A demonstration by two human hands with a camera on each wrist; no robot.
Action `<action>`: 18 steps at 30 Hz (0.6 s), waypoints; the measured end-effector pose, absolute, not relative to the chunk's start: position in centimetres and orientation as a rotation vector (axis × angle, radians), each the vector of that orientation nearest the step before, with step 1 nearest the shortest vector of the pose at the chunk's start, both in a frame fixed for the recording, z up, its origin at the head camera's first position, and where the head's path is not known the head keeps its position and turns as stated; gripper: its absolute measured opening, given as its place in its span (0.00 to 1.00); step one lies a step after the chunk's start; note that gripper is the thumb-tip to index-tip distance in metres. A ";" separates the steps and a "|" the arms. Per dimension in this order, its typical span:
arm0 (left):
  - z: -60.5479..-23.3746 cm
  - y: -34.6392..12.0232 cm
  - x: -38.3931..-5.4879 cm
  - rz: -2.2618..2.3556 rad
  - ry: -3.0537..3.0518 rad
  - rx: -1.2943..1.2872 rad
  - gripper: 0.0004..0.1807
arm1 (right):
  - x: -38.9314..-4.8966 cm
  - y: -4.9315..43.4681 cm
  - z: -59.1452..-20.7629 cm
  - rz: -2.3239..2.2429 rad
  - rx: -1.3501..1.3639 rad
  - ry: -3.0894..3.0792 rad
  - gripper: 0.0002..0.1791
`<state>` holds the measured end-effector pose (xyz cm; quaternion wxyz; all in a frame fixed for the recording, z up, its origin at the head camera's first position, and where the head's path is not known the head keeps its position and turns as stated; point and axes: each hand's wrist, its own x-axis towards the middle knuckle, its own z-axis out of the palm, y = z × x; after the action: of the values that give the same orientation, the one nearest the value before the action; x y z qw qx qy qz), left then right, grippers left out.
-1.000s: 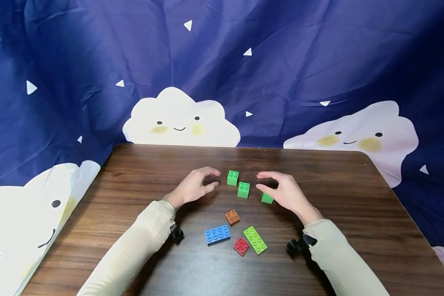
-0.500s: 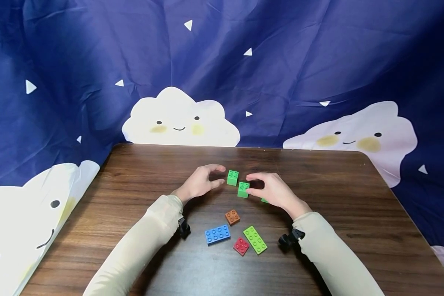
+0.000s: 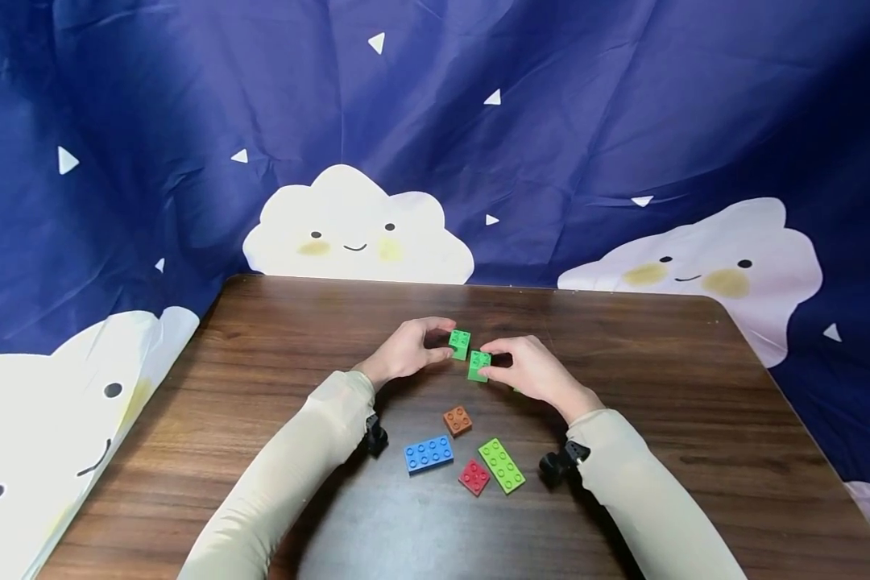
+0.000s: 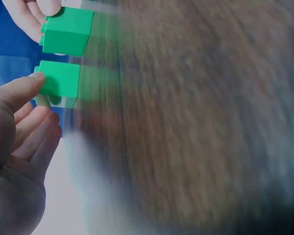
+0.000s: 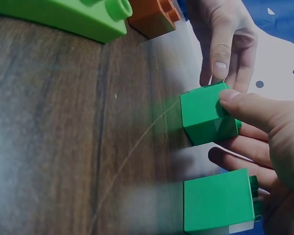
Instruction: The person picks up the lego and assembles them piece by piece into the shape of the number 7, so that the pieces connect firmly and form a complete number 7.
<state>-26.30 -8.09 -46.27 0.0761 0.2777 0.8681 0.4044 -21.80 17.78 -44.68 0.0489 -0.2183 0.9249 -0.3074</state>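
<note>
The left hand (image 3: 408,348) pinches the 1st green block (image 3: 460,343), the right hand (image 3: 536,370) the 2nd green block (image 3: 477,366), each grip narrow about its block; both rest on the tabletop (image 3: 406,524) beyond a brown brick (image 3: 457,420).

Dark brown wood-grain table (image 3: 660,387) here, with one small square orange-brown plastic brick (image 3: 457,420), a long blue plastic brick (image 3: 428,454) front-left of that, a square red plastic brick (image 3: 474,478) and a long lime-green plastic brick (image 3: 502,466) front-right, plus three chunky bright-green plastic blocks (image 3: 460,341) behind it.
</note>
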 end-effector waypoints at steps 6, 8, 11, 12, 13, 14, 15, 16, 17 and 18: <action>-46.4 -7.3 -26.4 1.177 2.642 0.839 0.23 | -21.9 18.1 -44.8 -0.971 -0.608 2.798 0.23; -46.4 -7.2 -26.4 1.174 2.644 0.820 0.21 | -21.9 18.1 -44.9 -0.984 -0.591 2.788 0.23; -46.5 -7.3 -26.3 1.193 2.627 0.770 0.19 | -22.0 18.1 -45.0 -1.001 -0.582 2.773 0.24; -46.5 -7.4 -26.3 1.207 2.619 0.758 0.19 | -22.1 18.1 -45.0 -1.005 -0.583 2.771 0.24; -46.5 -7.4 -26.3 1.222 2.611 0.744 0.18 | -22.1 18.0 -45.0 -1.012 -0.586 2.769 0.24; -46.4 -7.5 -26.3 1.240 2.600 0.731 0.18 | -22.1 18.0 -45.0 -1.017 -0.586 2.767 0.24; -46.4 -7.6 -26.2 1.256 2.593 0.724 0.18 | -22.1 18.1 -45.0 -1.021 -0.586 2.765 0.24; -46.3 -7.7 -26.2 1.274 2.583 0.717 0.18 | -22.2 18.1 -45.0 -1.024 -0.587 2.765 0.24; -46.2 -7.7 -26.1 1.296 2.572 0.713 0.18 | -22.2 18.1 -44.9 -1.023 -0.589 2.766 0.25; -46.2 -7.8 -26.0 1.323 2.554 0.709 0.18 | -22.2 18.2 -44.9 -1.021 -0.590 2.768 0.25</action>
<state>-26.01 -7.77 -46.17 0.0893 0.2382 0.8588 0.4447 -22.21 18.17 -44.92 0.0666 -0.1956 0.9180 -0.3385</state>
